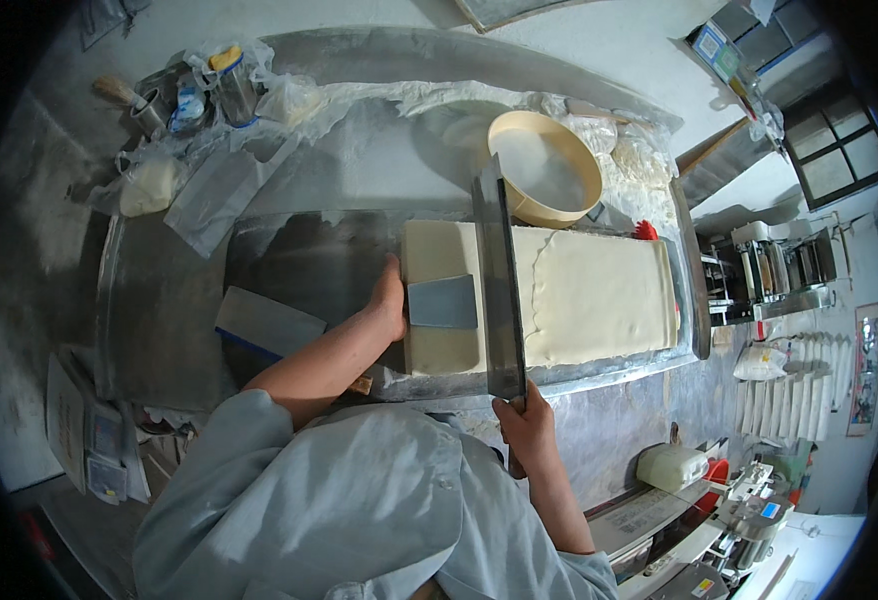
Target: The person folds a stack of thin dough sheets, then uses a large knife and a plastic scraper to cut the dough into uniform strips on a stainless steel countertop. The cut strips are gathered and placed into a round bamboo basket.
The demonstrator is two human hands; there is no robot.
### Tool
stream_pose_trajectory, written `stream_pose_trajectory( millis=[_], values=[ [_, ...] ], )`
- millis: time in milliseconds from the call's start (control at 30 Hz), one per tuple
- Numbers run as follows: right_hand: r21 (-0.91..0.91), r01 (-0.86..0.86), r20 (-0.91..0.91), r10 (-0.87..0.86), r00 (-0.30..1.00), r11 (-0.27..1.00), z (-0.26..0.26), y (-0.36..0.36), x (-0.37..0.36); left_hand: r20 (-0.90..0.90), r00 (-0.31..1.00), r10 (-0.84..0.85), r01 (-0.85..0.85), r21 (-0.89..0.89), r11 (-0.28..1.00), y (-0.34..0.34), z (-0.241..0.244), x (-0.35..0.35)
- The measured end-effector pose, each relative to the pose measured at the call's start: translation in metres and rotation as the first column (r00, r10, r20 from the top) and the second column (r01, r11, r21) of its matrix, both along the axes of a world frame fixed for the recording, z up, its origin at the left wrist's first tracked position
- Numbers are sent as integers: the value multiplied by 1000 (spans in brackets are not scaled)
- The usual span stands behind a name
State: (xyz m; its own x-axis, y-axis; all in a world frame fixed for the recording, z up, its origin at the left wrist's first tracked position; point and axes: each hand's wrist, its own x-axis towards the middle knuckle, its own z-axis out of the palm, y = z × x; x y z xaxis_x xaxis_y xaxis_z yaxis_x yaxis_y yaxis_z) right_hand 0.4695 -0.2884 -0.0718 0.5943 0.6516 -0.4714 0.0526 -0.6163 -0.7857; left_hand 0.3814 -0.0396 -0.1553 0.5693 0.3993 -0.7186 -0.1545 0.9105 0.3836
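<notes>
A wide, layered sheet of pale dough point(604, 292) lies across the work surface. Over it stands the long, broad blade of a large knife point(505, 277), crossing the dough from its near to its far edge. My right hand point(530, 424) is closed on the knife's handle at the near side. At the dough's left end, my left hand point(390, 300) rests upright against the edge, its fingers largely hidden. A grey rectangular plate point(442, 302) lies on the dough between my left hand and the blade. Whether the blade has cut in cannot be told.
Behind the dough sits a round sieve point(545, 169), close to the blade. A flat scraper with a blue edge point(270, 324) lies left, near my forearm. Plastic bags point(217, 191), a metal cup with a brush point(150, 112) and a clear container point(236, 94) are at the back left.
</notes>
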Motion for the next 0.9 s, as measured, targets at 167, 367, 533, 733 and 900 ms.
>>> stream_pose_trajectory(
  millis=[167, 367, 533, 733, 900],
  values=[
    [-25, 37, -21, -37, 999, 999, -5, -1, -8, 6, 1000, 12, -11, -94, 995, 0, 5, 7],
    [-51, 26, -6, -26, 1000, 998, -10, -1, -12, -55, 998, -1, -2, -57, 998, 2, -7, 9],
    [-38, -8, 55, 10, 998, 999, -10, -2, -13, -31, 999, 25, -26, -26, 999, 3, -26, 14],
    [-40, -11, 72, 14, 997, 999, -8, -2, -13, -95, 995, 36, -36, 5, 999, 2, -26, 13],
    [32, -3, 97, 0, 995, 999, -5, -1, -14, 29, 998, -55, 56, -28, 998, 4, -9, 8]
  ],
)
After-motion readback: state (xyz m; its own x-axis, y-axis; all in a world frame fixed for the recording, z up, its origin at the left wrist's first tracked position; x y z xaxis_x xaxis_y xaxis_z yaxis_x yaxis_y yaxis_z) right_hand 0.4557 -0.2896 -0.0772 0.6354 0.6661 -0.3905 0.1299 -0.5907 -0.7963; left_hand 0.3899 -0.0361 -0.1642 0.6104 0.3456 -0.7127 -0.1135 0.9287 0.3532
